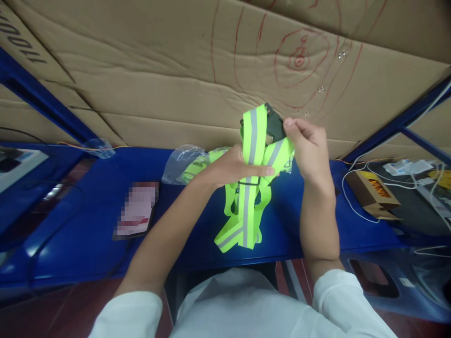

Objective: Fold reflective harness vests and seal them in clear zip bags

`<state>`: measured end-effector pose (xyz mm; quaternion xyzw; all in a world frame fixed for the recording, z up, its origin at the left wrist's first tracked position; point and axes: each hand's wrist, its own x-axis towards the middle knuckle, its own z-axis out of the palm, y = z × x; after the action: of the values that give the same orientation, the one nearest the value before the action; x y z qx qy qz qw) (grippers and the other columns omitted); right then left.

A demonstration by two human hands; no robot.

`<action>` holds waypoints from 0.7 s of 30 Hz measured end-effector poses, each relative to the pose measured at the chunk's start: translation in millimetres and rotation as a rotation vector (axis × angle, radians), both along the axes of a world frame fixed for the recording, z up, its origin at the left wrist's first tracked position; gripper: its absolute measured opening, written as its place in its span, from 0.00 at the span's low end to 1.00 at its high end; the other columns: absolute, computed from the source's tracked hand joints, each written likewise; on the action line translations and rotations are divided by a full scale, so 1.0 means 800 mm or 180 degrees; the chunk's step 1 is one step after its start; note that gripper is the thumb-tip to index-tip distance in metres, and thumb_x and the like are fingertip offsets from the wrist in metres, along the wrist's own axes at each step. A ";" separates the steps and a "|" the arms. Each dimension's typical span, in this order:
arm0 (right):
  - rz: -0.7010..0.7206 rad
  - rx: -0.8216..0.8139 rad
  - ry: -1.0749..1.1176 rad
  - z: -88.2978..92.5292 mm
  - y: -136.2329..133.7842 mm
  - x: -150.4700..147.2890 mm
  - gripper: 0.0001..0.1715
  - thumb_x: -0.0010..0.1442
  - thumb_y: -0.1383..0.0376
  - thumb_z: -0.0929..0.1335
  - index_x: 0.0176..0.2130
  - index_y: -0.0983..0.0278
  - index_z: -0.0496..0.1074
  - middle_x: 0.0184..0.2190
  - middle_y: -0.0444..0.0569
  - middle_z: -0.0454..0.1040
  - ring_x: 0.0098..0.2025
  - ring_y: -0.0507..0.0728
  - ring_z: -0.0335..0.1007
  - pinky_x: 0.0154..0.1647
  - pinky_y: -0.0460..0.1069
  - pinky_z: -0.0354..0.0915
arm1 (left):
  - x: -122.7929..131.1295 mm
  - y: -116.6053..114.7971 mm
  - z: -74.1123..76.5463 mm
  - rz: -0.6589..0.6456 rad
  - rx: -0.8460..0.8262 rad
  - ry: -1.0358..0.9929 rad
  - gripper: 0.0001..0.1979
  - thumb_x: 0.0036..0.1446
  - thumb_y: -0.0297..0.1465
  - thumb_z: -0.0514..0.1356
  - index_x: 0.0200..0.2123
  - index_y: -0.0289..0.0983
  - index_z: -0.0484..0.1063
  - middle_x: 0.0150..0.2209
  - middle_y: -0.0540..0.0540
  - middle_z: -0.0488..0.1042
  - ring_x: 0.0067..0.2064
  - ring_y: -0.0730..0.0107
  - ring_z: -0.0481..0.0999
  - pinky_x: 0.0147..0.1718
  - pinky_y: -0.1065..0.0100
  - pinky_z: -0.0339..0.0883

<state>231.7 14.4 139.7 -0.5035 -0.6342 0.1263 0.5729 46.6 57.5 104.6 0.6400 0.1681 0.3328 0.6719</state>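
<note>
A neon yellow-green reflective strap (247, 206) with a grey stripe hangs bunched above the blue table. My left hand (234, 166) is closed around its middle, the thumb lying across the front over a black slide buckle (249, 182). At the strap's top sits a black plastic piece (276, 126). My right hand (308, 145) pinches the edge of that piece between thumb and fingers, next to a strap end. Behind my left hand a clear plastic bag (181, 162) lies on the table with more neon strap (195, 170) in or under it.
A phone (136, 209) with a blurred screen lies left on the blue table (197, 234). Cardboard (158, 70) with red drawn rings stands behind. To the right are an open cardboard box (373, 195) and white cables (347, 192). Blue metal posts (45, 96) rise at both sides.
</note>
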 end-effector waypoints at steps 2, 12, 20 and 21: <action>0.0285 -0.0246 0.0420 -0.006 0.010 0.008 0.23 0.65 0.43 0.72 0.33 0.59 0.76 0.28 0.44 0.73 0.34 0.57 0.76 0.36 0.53 0.76 | -0.006 0.001 0.001 -0.0099 0.0247 0.0172 0.31 0.44 0.34 0.79 0.52 0.41 0.77 0.42 0.44 0.84 0.41 0.54 0.85 0.38 0.59 0.80; 0.1123 -0.1279 0.0625 -0.018 0.029 0.013 0.18 0.62 0.51 0.74 0.46 0.59 0.79 0.41 0.48 0.82 0.40 0.59 0.80 0.41 0.55 0.77 | -0.017 0.011 0.005 0.0009 0.0860 0.0898 0.24 0.49 0.39 0.75 0.49 0.38 0.79 0.46 0.43 0.83 0.47 0.54 0.82 0.42 0.62 0.76; 0.0475 -0.0221 -0.1684 0.007 -0.015 0.000 0.25 0.72 0.45 0.65 0.47 0.61 0.79 0.49 0.54 0.80 0.56 0.64 0.74 0.60 0.58 0.67 | -0.024 0.018 0.009 0.0079 0.1126 0.1163 0.21 0.55 0.37 0.70 0.50 0.38 0.76 0.47 0.46 0.82 0.46 0.60 0.81 0.44 0.66 0.74; 0.0569 -0.0293 -0.1902 0.009 -0.020 -0.002 0.27 0.71 0.43 0.66 0.48 0.61 0.78 0.48 0.54 0.80 0.53 0.64 0.75 0.57 0.57 0.67 | -0.025 0.018 0.011 0.0045 0.1230 0.1160 0.17 0.55 0.36 0.70 0.46 0.37 0.77 0.44 0.47 0.81 0.44 0.61 0.80 0.42 0.67 0.73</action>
<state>230.2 -1.6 146.6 -0.4860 -0.8099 0.0512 0.3244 26.5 71.6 113.2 0.8046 0.2241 0.2427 0.4936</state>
